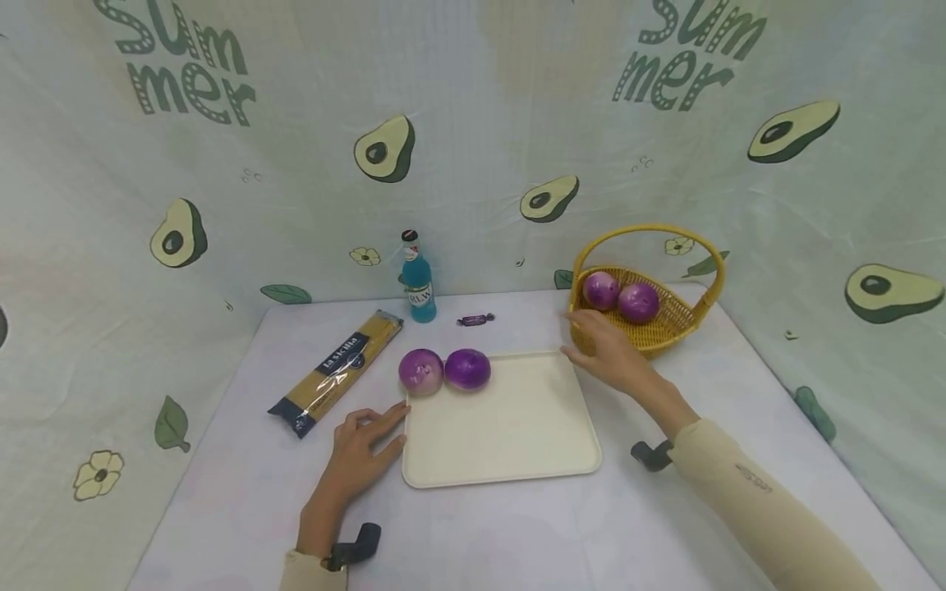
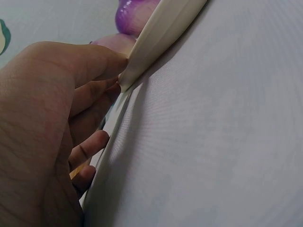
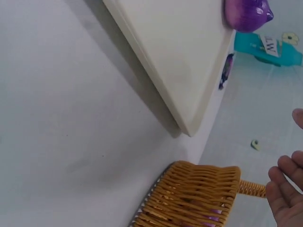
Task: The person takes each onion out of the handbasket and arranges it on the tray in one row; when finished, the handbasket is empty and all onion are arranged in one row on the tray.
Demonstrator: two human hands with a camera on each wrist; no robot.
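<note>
Head view: I'm seeing both hands spread, left hand (image 1: 358,455) touching the tray's (image 1: 502,435) rim, right hand (image 1: 606,349) hovering by the wicker basket (image 1: 672,316). Two purple onions (image 1: 468,369) are sitting at the tray's far-left corner; pasta packet's (image 1: 340,369) reading "la sicilia" btw.

Cream rectangular tray (image 1: 510,435), plain, on a white tabletop (image 1: 510,533); at its far left, two round onions (image 1: 467,369) — one pinkish-mauve, one deep purple. Far right: a golden-yellow woven wicker basket (image 1: 674,318) with two pink-tinged purple onions (image 1: 639,303). Far left: a turquoise-blue bottle (image 1: 419,279), dark-capped and white-labelled, and a golden flat pasta packet (image 1: 336,373) — navy at band and ends. Background: pale grey-green cloth (image 1: 458,74), patterned with avocados, leaves, cream flowers and green lettering.
</note>
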